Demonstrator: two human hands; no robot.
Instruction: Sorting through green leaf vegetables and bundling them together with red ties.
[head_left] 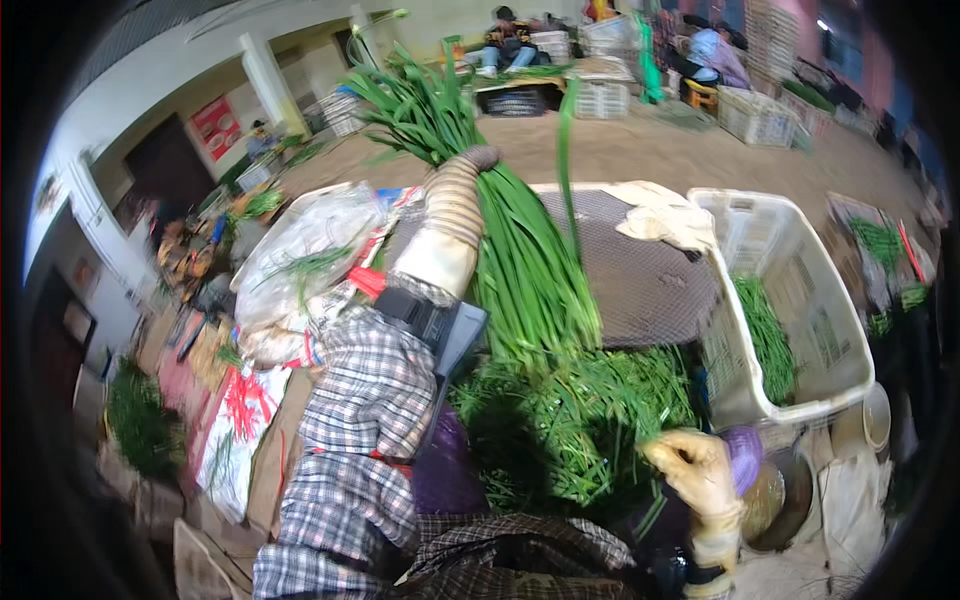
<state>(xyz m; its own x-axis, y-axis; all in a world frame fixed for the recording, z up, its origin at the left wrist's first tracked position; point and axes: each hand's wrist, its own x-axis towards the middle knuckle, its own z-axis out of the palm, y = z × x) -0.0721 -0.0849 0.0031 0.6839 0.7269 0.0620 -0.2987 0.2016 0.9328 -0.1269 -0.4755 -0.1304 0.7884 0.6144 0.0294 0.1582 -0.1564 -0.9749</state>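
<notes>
My left arm, in a checked sleeve, stretches forward, and my gloved left hand (pixel 468 180) is closed round a large bunch of garlic chives (pixel 525 260). The bunch slants over a dark mesh-textured surface (pixel 645 270), with one long leaf standing apart on its right. A heap of loose green leaves and trimmings (pixel 590 425) lies in front of me, below the bunch. At the heap's right edge is my gloved right hand (pixel 697 472), its fingers curled in. Whatever they pinch, if anything, is too small to make out.
To the right stands a white plastic crate (pixel 740 355) with chives (pixel 765 340) inside. A pale glove (pixel 665 215) lies on the mesh surface's far edge. Plastic sheeting (pixel 310 255) and red strips (pixel 247 403) are at left. Other people sit farther off among crates.
</notes>
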